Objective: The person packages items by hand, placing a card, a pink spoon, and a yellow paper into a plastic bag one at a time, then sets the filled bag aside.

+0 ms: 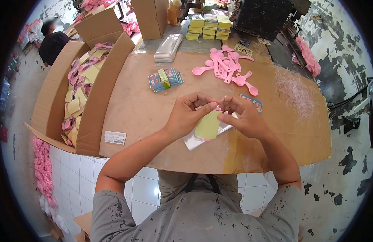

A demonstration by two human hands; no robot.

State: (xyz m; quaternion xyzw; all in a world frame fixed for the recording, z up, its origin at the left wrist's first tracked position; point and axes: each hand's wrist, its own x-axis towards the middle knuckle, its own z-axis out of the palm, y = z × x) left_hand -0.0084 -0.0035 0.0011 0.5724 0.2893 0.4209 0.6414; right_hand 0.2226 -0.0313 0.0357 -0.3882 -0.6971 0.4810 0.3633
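Left hand [190, 115] pinches yellow card [207, 126]; packets [78, 94] in carton [103, 92].

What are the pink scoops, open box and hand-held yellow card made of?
Pink scoops: likely molded plastic, smooth semi-gloss; uniform color, rounded bowls. Open box: likely cardboard, matte; brown panels, folded flaps. Yellow card: probably paper, matte; thin, flat sheet.

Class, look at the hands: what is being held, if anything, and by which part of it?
The left hand and right hand hold the yellow card at its far end.
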